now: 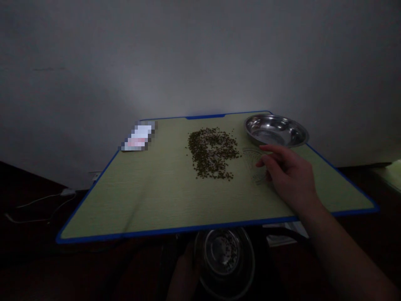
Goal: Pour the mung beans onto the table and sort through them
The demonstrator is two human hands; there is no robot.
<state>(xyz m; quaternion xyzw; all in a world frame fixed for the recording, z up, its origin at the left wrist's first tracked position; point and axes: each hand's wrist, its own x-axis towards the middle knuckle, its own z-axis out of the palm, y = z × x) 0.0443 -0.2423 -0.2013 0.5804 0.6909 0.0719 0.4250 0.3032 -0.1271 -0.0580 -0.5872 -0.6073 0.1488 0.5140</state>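
My right hand (290, 173) is over the right side of the small table, its index finger and thumb apart and the other fingers curled. Nothing shows between them. Under and beside its fingertips lies a clear protractor (249, 156), partly covered by the hand. To its left, a pile of small greenish-brown beans or seeds (203, 154) is spread in a loose patch. Below the table's near edge, my left hand (188, 267) grips the left side of a metal bowl (247, 271); its fingers are dark. Some small dark bits lie inside that bowl.
A shallow stainless steel basin (275, 131) stands at the table's back right. A phone-like flat object (139, 136), blurred out, lies at the back left. The yellow-green tabletop (150, 200) has a blue rim and meets a pale wall. White cables (59, 200) lie at the left.
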